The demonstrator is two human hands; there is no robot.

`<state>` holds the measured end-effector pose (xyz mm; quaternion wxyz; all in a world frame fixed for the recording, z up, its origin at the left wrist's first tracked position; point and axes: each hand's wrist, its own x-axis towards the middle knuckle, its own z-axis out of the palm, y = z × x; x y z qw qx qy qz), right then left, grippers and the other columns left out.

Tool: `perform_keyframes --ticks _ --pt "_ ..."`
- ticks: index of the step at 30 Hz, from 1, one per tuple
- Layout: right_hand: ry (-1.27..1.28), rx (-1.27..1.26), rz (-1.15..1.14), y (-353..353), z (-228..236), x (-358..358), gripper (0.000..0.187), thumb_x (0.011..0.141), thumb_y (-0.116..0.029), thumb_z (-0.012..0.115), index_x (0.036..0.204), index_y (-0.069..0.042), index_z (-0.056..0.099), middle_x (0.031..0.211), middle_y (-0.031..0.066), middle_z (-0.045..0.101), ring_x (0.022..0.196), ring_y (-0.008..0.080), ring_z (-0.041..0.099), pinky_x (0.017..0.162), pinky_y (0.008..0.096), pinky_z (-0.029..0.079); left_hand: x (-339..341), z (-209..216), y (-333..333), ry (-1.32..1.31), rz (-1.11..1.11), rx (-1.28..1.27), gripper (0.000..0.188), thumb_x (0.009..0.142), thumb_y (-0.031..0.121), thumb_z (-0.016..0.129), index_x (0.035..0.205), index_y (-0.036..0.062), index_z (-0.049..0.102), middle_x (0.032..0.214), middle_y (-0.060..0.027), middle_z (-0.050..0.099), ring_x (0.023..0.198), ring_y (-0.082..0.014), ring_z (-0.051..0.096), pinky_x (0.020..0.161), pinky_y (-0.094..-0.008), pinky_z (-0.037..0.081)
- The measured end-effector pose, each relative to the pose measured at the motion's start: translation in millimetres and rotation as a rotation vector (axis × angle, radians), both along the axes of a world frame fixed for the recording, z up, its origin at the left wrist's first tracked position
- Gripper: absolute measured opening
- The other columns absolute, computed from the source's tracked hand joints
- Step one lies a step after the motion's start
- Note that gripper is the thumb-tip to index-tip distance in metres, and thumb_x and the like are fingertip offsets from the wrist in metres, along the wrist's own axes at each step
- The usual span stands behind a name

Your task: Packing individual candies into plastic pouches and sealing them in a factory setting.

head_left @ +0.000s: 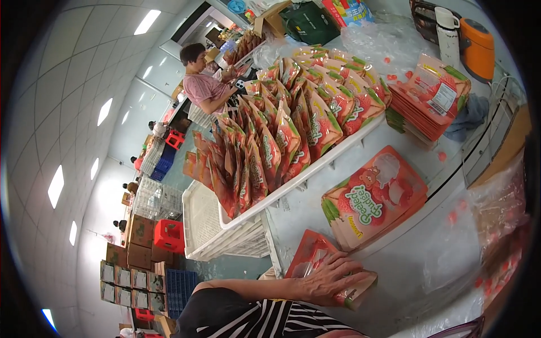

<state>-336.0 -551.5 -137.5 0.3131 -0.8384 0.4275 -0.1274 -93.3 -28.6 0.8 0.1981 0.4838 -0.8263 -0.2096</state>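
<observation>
Pouch point(307, 254) lies under the left hand point(331, 280), beside green-lettered pouches point(376, 197).

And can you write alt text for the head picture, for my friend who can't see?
A left hand rests on a red pouch on a white table, beside a stack of similar pouches. Beyond sits a white tray crammed with more pouches; farther off, at left, is someone in a pink top.

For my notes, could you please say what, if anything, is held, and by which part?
The left hand covers the middle of a red pouch; whether it grips is unclear.
</observation>
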Motion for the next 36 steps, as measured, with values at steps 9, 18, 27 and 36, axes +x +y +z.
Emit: perform_keyframes --ticks 9,18,27,36 --pt "0.033 0.183 -0.437 156 32 -238 0.048 0.091 -0.035 0.050 0.131 -0.008 0.048 0.130 0.0167 0.053 0.119 0.0311 0.050 0.101 0.0420 0.038 2 -24 -11 0.074 -0.032 0.003 0.080 0.056 0.034 0.084 0.122 0.0056 0.050 0.122 -0.0139 0.049 0.111 -0.0328 0.048 0.095 -0.0516 0.034" --pt "0.182 -0.336 -0.772 333 114 -261 0.059 0.089 -0.055 0.048 0.127 -0.010 0.051 0.118 0.0175 0.059 0.102 0.0312 0.059 0.092 0.0390 0.045 -15 -9 -13 -0.188 -0.074 -0.040 0.095 0.047 0.029 0.086 0.128 0.0067 0.043 0.117 -0.0143 0.049 0.109 -0.0345 0.047 0.094 -0.0487 0.036" --pt "0.036 -0.433 -0.943 291 52 -436 0.061 0.091 -0.053 0.048 0.134 -0.010 0.044 0.129 0.0120 0.054 0.117 0.0289 0.051 0.099 0.0407 0.040 -15 -8 -9 -0.246 -0.068 -0.047 0.095 0.048 0.031 0.086 0.128 0.0063 0.043 0.122 -0.0143 0.048 0.111 -0.0338 0.047 0.095 -0.0480 0.035" --pt "-0.207 -0.447 -0.922 341 30 -453 0.058 0.092 -0.048 0.050 0.137 -0.014 0.041 0.128 0.0068 0.055 0.121 0.0264 0.048 0.103 0.0393 0.037 -21 -13 -18 -0.109 -0.091 -0.068 0.082 0.053 0.029 0.084 0.123 0.0057 0.049 0.116 -0.0137 0.050 0.107 -0.0334 0.049 0.094 -0.0472 0.037"
